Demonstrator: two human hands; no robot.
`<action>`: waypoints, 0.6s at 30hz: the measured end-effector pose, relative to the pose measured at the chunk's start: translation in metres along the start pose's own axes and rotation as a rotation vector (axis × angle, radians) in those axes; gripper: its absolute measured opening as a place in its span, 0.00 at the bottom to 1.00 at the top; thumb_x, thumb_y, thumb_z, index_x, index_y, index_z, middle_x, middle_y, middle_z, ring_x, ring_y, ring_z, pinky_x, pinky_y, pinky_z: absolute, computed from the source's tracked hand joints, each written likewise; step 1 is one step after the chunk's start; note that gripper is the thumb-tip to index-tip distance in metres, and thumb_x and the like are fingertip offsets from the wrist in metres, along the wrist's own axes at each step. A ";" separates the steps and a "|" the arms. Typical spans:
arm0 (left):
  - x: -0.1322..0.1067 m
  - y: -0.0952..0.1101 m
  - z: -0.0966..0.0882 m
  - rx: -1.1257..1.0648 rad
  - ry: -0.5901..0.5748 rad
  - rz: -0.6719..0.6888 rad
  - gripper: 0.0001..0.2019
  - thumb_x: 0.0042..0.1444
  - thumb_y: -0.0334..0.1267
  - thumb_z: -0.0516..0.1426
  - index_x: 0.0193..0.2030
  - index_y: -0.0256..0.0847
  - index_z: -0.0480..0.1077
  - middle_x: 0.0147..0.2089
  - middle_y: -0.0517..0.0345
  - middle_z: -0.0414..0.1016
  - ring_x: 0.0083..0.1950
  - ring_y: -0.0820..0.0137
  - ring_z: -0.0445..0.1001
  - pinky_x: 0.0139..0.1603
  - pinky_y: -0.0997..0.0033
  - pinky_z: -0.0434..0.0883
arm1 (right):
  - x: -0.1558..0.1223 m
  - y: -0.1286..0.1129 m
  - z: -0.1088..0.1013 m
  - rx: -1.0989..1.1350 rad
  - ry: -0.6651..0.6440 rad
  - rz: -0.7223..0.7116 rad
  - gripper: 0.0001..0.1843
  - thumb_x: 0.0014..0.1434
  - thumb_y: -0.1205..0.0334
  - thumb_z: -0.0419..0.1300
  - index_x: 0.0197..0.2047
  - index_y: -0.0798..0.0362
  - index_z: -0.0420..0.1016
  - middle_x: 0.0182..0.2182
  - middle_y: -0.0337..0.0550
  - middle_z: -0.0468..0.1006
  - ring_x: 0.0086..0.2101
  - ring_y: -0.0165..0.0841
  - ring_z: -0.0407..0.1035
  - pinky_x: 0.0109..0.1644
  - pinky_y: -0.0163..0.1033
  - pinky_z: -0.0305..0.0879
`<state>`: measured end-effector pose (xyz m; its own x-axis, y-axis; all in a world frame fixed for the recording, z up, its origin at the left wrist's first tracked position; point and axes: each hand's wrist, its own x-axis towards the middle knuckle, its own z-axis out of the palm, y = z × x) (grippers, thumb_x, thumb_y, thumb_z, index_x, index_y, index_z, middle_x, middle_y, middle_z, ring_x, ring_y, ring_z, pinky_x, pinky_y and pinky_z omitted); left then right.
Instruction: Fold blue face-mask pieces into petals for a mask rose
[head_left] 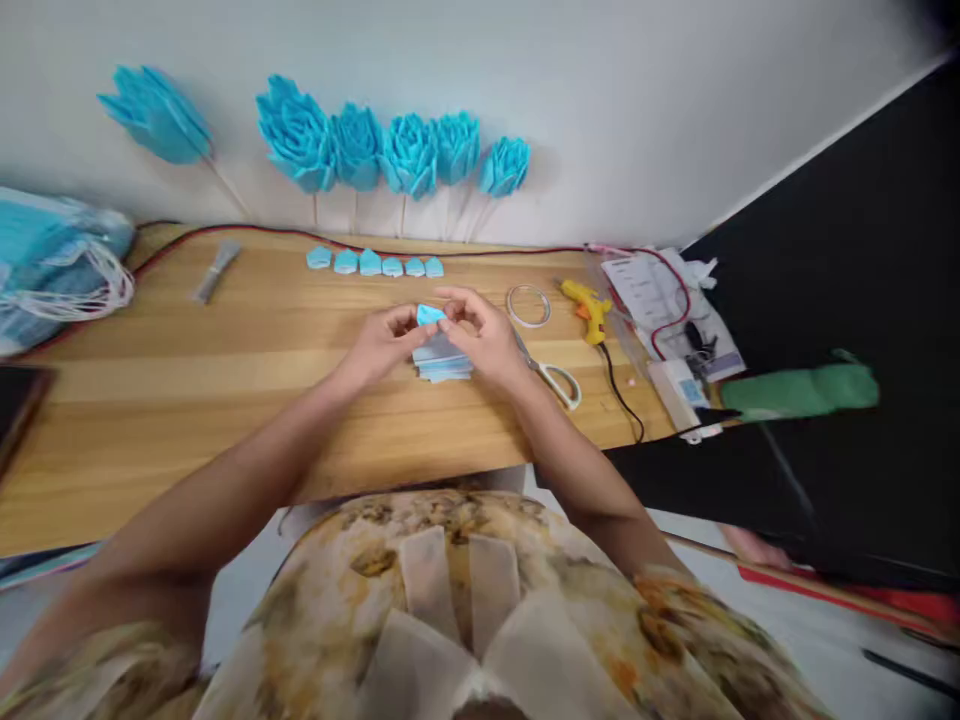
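Note:
Between the fingertips of my left hand [382, 345] and my right hand [484, 335] is a small blue petal [430, 314], its top edge pointed like a folded piece. Both hands are closed in a pinch on it, one from each side. Just below the fingers lies a stack of pale blue sheets [444, 360] on the wooden table. Beyond my hands stands a row of several similar blue petals [370, 262]. Scissors [559, 383] with pale handles lie beside my right wrist, their blades partly hidden by the hand.
Several blue flowers on sticks [409, 155] stand along the wall. A roll of tape [529, 306], a yellow glue gun [587, 308] and a white power strip [679, 398] are at the right. A bag of blue material [60, 265] and a grey bundle [217, 271] lie left.

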<state>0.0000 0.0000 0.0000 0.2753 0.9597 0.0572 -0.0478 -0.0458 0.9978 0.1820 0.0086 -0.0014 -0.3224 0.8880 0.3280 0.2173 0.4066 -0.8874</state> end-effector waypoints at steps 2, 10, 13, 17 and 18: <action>0.000 -0.004 -0.001 0.003 0.038 0.002 0.16 0.47 0.49 0.66 0.30 0.38 0.72 0.25 0.63 0.69 0.25 0.77 0.63 0.27 0.75 0.62 | -0.002 0.002 -0.002 0.032 0.021 0.047 0.21 0.63 0.51 0.60 0.57 0.48 0.73 0.36 0.38 0.77 0.38 0.32 0.71 0.49 0.41 0.70; -0.002 -0.005 -0.001 0.052 0.015 0.008 0.14 0.49 0.47 0.66 0.27 0.39 0.70 0.24 0.64 0.68 0.25 0.76 0.64 0.26 0.74 0.63 | -0.008 0.005 -0.007 0.036 -0.035 0.105 0.24 0.63 0.46 0.61 0.59 0.45 0.73 0.39 0.39 0.78 0.39 0.33 0.73 0.46 0.41 0.72; -0.002 -0.005 -0.001 0.042 0.024 0.006 0.15 0.49 0.46 0.66 0.27 0.39 0.69 0.24 0.64 0.68 0.25 0.77 0.64 0.26 0.75 0.63 | -0.008 0.003 -0.007 -0.013 -0.023 0.087 0.23 0.61 0.49 0.63 0.58 0.46 0.74 0.35 0.37 0.77 0.36 0.31 0.72 0.47 0.41 0.71; -0.001 -0.008 -0.003 -0.012 0.059 -0.024 0.14 0.50 0.46 0.66 0.27 0.39 0.70 0.23 0.63 0.68 0.24 0.78 0.65 0.26 0.76 0.64 | -0.008 0.001 -0.007 -0.024 -0.014 0.081 0.23 0.62 0.51 0.62 0.59 0.47 0.74 0.34 0.36 0.77 0.35 0.30 0.71 0.45 0.39 0.70; 0.000 -0.008 -0.004 -0.020 0.067 -0.031 0.14 0.50 0.46 0.66 0.27 0.39 0.71 0.23 0.63 0.69 0.24 0.77 0.65 0.26 0.76 0.64 | -0.008 0.001 -0.007 -0.019 -0.009 0.080 0.23 0.62 0.52 0.62 0.59 0.47 0.74 0.34 0.36 0.77 0.35 0.29 0.71 0.45 0.39 0.70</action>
<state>-0.0033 0.0010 -0.0082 0.2119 0.9770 0.0236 -0.0593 -0.0113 0.9982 0.1912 0.0030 -0.0031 -0.3113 0.9160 0.2529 0.2606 0.3382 -0.9043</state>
